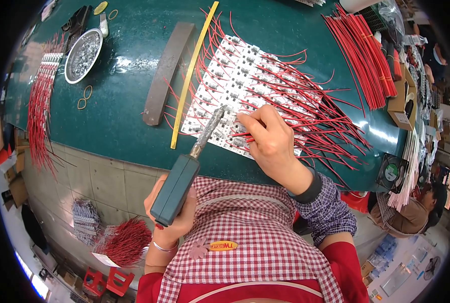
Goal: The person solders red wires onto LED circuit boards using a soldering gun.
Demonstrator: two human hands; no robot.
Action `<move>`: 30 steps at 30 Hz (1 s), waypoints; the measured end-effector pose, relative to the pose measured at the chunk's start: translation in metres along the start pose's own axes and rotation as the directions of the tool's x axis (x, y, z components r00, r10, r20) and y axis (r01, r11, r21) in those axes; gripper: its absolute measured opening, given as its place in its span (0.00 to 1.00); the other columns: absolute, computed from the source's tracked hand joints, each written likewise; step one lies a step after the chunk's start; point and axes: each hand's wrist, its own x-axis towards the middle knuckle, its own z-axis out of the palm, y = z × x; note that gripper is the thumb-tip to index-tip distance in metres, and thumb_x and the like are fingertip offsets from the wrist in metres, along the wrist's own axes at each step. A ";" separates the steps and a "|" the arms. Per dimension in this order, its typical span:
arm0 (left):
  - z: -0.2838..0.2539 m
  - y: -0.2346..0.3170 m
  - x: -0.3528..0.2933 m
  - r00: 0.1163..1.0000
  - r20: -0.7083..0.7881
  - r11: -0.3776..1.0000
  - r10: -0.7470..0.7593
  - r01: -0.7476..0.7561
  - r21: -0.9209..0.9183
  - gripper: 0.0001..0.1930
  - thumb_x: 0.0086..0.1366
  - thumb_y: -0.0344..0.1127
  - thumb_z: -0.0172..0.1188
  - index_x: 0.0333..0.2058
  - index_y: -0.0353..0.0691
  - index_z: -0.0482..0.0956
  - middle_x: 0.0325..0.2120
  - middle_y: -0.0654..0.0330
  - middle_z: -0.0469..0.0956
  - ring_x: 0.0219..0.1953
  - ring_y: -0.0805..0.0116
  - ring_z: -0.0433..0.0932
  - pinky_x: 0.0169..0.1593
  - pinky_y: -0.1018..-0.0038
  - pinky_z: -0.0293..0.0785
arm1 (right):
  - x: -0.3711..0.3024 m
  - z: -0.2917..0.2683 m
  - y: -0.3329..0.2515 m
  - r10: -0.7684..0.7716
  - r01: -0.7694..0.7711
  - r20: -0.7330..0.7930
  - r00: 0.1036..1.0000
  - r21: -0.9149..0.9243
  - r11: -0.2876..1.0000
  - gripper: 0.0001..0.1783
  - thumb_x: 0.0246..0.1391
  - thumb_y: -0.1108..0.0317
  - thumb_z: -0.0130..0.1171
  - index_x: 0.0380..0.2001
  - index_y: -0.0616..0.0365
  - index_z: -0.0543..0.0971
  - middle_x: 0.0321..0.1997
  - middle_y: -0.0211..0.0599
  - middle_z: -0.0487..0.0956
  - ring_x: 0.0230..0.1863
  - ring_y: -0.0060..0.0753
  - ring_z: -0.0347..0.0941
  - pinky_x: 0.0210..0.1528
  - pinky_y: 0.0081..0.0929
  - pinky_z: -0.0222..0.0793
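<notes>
My left hand (177,230) grips a soldering iron (177,184) by its dark green gun-shaped body. The iron's metal barrel slants up and right, with its tip at a white circuit board panel (242,63) on the table. Close to that tip, my right hand (273,141) is closed in a pinch over the panel, on what looks like a thin red wire; the fingers hide most of it. Many red wires (331,129) stick out from the panel's right side, and several more curl from its left edge. Small dark parts dot the panel.
Left of the panel lie a yellow strip (192,81) and a brown bar (169,76). A metal bowl (97,53) of small bits and wired boards (43,96) are farther left. Red wire bundles (363,55), an open carton (404,101) and a small fan (392,173) line the right.
</notes>
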 end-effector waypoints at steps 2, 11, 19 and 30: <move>-0.001 0.003 0.001 1.000 0.019 1.000 0.000 0.000 -0.012 0.11 0.50 0.19 0.64 0.35 0.28 0.81 0.32 0.50 0.80 0.30 0.55 0.81 0.34 0.70 0.78 | -0.002 0.001 0.001 0.011 -0.011 0.002 1.000 0.007 1.000 0.29 0.28 0.88 0.57 0.41 0.61 0.82 0.31 0.38 0.71 0.31 0.39 0.72 0.26 0.36 0.69; 0.004 0.018 0.008 0.994 0.075 0.996 0.082 -0.085 0.038 0.12 0.50 0.18 0.64 0.36 0.28 0.81 0.35 0.49 0.81 0.34 0.54 0.83 0.37 0.70 0.79 | -0.001 0.000 -0.001 -0.002 0.003 0.018 1.000 -0.022 1.000 0.19 0.36 0.84 0.59 0.38 0.64 0.80 0.30 0.37 0.68 0.32 0.38 0.72 0.26 0.34 0.69; 0.005 0.020 0.007 0.994 0.090 0.996 0.065 -0.070 0.051 0.10 0.48 0.18 0.64 0.33 0.29 0.81 0.31 0.51 0.78 0.30 0.54 0.80 0.33 0.69 0.78 | -0.004 0.004 0.001 -0.020 0.020 -0.006 1.000 -0.018 1.000 0.29 0.28 0.88 0.58 0.42 0.65 0.82 0.30 0.38 0.71 0.29 0.39 0.73 0.26 0.35 0.70; 0.005 -0.003 -0.013 0.996 0.080 0.999 0.031 -0.033 0.019 0.11 0.48 0.18 0.64 0.33 0.30 0.81 0.29 0.52 0.78 0.30 0.54 0.80 0.32 0.69 0.77 | -0.002 0.003 -0.001 -0.048 0.048 -0.001 0.999 -0.043 0.998 0.28 0.29 0.88 0.57 0.42 0.66 0.82 0.31 0.39 0.70 0.29 0.39 0.73 0.25 0.35 0.70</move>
